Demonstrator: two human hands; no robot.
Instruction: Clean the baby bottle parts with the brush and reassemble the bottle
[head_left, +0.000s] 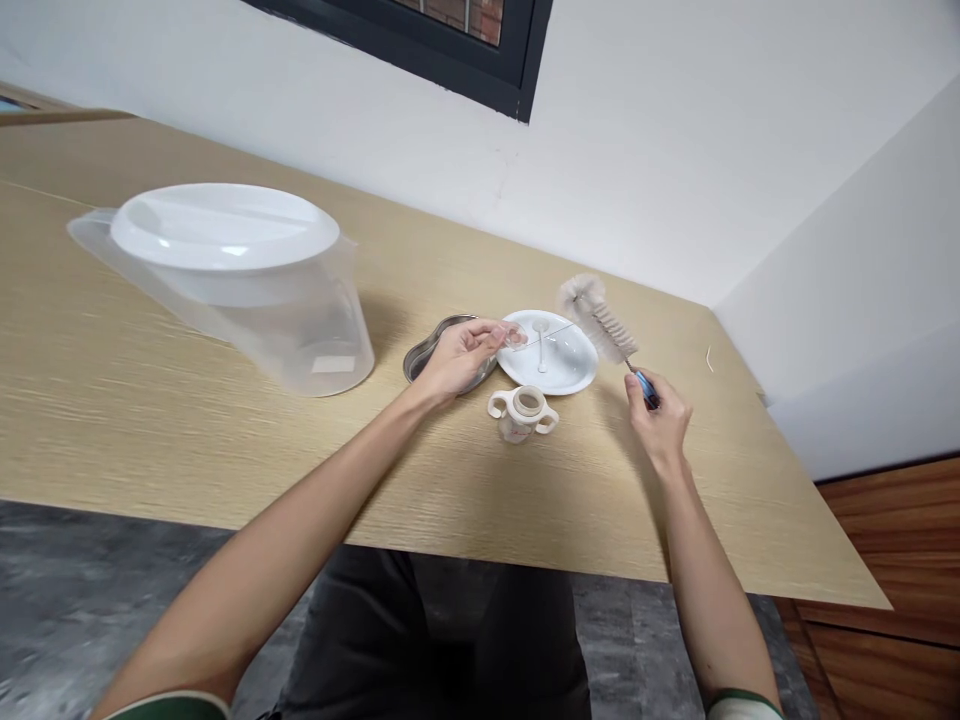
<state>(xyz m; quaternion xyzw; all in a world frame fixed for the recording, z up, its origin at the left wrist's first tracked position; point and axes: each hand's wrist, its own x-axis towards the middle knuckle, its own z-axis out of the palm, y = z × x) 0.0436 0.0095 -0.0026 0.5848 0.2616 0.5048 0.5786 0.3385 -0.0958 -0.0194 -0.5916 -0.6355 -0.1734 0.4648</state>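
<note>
My right hand (660,415) grips the blue handle of a bottle brush (600,318), its white bristle head raised to the upper left over the table. Above the near left rim of a white plate (574,375), my left hand (469,352) pinches a small clear piece (516,338), perhaps a bottle teat. A thin line reaches from this piece towards the brush; what it is I cannot tell. A white spoon-like piece (541,350) lies on the plate. Just in front stands an uncapped baby bottle (517,428) with two handles.
A metal kidney dish (415,362) sits partly hidden under my left hand. To the left stands a large translucent pitcher (322,330) with a white lid. A small bent white strip (709,359) lies at the right of the wooden table (450,490). The wall (637,150) rises behind.
</note>
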